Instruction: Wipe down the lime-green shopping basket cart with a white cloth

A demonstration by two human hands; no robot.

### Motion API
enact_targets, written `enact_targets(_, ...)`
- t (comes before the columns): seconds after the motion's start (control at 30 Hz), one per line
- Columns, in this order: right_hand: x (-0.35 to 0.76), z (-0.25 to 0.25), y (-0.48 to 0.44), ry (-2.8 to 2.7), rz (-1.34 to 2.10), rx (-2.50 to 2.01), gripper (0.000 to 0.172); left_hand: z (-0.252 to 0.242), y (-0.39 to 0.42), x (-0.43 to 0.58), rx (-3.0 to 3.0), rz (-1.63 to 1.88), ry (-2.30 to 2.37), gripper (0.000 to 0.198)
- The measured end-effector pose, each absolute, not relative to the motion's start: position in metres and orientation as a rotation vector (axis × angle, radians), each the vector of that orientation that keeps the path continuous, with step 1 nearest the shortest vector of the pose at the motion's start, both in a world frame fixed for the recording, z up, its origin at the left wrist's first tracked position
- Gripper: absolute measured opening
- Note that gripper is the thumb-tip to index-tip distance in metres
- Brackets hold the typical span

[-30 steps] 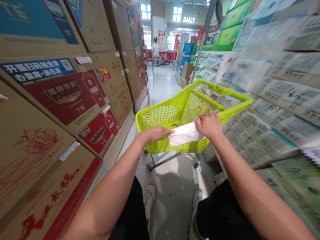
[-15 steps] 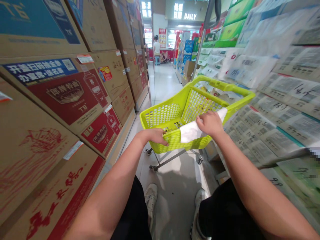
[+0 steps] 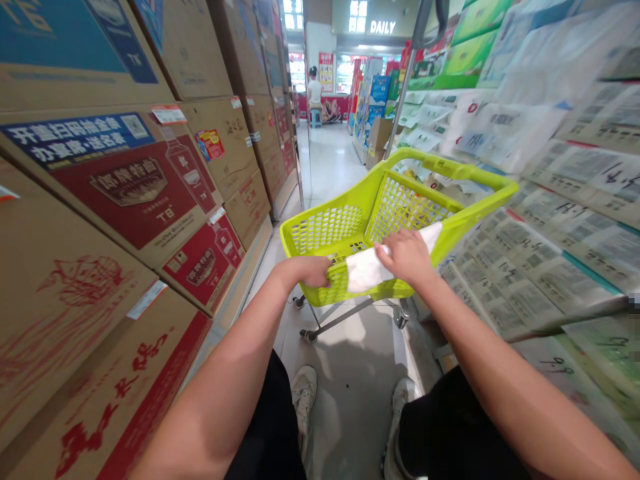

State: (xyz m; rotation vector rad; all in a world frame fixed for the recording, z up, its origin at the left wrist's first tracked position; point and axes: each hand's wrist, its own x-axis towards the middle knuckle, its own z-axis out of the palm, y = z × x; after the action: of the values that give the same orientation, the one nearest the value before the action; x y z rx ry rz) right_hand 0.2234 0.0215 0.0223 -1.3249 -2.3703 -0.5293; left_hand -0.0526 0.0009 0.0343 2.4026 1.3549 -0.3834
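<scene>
We curl our left hand around the rim of a lime-green, perforated plastic cart; alongside, our right hand clasps a white cloth draped over it.

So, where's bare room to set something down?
Between the shoes, the floor is bare but for a dark speck, up to the wheels; more lies beyond the cart, left of the blue boxes. Crowded: the near rim, under the left hand and the right hand with its white cloth, and the side facing the packs.
</scene>
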Motion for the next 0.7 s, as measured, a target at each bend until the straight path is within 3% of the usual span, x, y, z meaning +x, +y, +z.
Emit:
enact_targets(0.2,0.287,0.030,0.057,-2.059,-0.637,-1.393,0.032,0.044,-0.002,-0.049,2.367,-0.533,1.419,0.046)
enact_targets(0.47,0.186,0.005,-0.004,-2.388,-0.410,-1.051,0.035,0.043,-0.004,-0.048,2.426,-0.475,1.322,0.042)
enact_targets(0.7,0.281,0.026,0.051,-1.964,-0.627,-1.428,0.035,0.050,-0.006,-0.053,2.397,-0.585,1.362,0.043)
